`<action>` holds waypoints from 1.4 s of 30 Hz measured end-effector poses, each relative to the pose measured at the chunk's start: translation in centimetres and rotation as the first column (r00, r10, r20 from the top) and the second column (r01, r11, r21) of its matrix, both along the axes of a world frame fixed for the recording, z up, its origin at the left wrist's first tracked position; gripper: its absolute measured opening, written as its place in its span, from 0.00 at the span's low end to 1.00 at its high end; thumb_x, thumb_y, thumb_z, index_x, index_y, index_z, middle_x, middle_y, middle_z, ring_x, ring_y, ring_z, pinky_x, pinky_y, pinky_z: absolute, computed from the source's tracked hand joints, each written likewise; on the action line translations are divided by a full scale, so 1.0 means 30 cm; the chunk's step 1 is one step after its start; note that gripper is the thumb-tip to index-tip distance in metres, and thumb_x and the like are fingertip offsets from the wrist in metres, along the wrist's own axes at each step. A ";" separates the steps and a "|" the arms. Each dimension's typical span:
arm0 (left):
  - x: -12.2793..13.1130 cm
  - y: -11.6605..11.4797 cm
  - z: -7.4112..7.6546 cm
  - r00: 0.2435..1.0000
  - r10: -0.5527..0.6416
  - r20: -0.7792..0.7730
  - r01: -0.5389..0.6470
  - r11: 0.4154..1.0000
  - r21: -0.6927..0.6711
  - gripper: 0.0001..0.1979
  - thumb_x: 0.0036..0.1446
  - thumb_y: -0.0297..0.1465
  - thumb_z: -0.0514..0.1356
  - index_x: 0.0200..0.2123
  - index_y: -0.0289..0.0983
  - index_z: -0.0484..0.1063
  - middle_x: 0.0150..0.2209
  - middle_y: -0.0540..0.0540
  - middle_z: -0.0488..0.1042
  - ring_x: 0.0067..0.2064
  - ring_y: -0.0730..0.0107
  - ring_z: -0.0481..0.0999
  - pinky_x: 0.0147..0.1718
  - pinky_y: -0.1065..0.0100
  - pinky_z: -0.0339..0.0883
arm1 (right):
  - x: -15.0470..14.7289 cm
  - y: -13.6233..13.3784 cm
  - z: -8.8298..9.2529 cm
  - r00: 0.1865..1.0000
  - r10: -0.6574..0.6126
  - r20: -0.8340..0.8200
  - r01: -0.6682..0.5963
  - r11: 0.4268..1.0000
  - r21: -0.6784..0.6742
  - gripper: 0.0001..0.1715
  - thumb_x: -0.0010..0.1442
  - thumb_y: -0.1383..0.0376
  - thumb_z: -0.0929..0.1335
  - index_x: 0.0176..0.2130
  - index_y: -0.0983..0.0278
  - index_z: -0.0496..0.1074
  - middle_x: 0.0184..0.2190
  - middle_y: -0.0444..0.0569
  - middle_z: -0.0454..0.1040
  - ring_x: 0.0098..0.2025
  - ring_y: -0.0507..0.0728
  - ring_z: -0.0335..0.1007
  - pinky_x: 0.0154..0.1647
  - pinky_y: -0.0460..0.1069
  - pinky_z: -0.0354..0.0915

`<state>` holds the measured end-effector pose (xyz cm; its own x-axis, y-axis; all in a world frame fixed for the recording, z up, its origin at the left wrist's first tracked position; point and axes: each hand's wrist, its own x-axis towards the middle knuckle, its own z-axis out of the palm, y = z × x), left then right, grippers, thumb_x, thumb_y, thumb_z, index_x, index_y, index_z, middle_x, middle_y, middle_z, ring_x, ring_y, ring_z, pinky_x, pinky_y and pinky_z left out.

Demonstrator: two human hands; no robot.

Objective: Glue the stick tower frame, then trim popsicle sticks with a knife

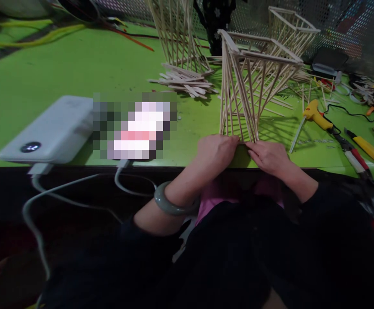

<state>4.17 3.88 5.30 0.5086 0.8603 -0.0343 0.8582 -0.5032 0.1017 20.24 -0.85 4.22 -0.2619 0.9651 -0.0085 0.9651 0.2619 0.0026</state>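
A frame of thin wooden sticks (pixel 243 86) stands on the green table, with flat craft sticks forming its top rim. My left hand (pixel 217 153) is closed at its near bottom edge, fingers curled down on the base. Just to the right, my right hand (pixel 269 156) pinches the same bottom edge near the corner, its thumb pointing inward. The two hands nearly meet at the table's front edge. Both sets of fingertips are partly hidden. A yellow glue gun (pixel 317 116) with a glue stick in it lies right of the frame.
Left are a white power bank (pixel 50 128) and a blurred-out phone (pixel 138 131), with cables hanging over the edge. A pile of craft sticks (pixel 187 81) and other stick frames (pixel 294 21) stand behind. Pliers (pixel 354 156) and a yellow cutter knife (pixel 367 146) lie at the right.
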 end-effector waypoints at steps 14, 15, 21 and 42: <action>0.016 -0.007 -0.004 0.999 0.018 -0.027 -0.017 0.999 0.029 0.19 0.61 0.28 0.43 0.41 0.35 0.73 0.35 0.34 0.77 0.39 0.49 0.77 0.32 0.61 0.66 | 0.003 0.001 -0.009 1.000 0.014 -0.014 -0.014 1.000 0.016 0.24 0.66 0.60 0.55 0.54 0.61 0.69 0.42 0.51 0.77 0.40 0.56 0.70 0.28 0.50 0.49; 0.017 -0.006 -0.005 0.999 0.023 -0.026 -0.023 0.999 0.030 0.19 0.61 0.28 0.43 0.41 0.35 0.73 0.35 0.35 0.77 0.39 0.49 0.77 0.32 0.61 0.66 | 0.004 0.002 -0.010 1.000 0.015 -0.012 -0.015 1.000 0.019 0.24 0.66 0.60 0.55 0.54 0.61 0.69 0.42 0.51 0.77 0.41 0.56 0.70 0.28 0.50 0.49; -0.006 -0.002 -0.012 0.999 -0.033 -0.021 0.034 0.998 0.048 0.19 0.62 0.31 0.44 0.41 0.37 0.75 0.34 0.36 0.77 0.38 0.48 0.78 0.31 0.60 0.66 | 0.005 0.001 -0.011 1.000 0.017 -0.020 -0.017 1.000 0.026 0.24 0.67 0.60 0.55 0.56 0.61 0.68 0.44 0.51 0.76 0.41 0.56 0.70 0.29 0.50 0.50; 0.013 -0.002 -0.041 0.997 -0.079 -0.002 0.078 0.979 0.190 0.14 0.60 0.26 0.46 0.37 0.32 0.72 0.30 0.36 0.77 0.34 0.54 0.78 0.28 0.64 0.62 | -0.001 0.002 -0.003 1.000 0.001 -0.010 -0.001 1.000 0.017 0.24 0.66 0.61 0.56 0.54 0.63 0.70 0.42 0.52 0.77 0.40 0.57 0.70 0.29 0.50 0.50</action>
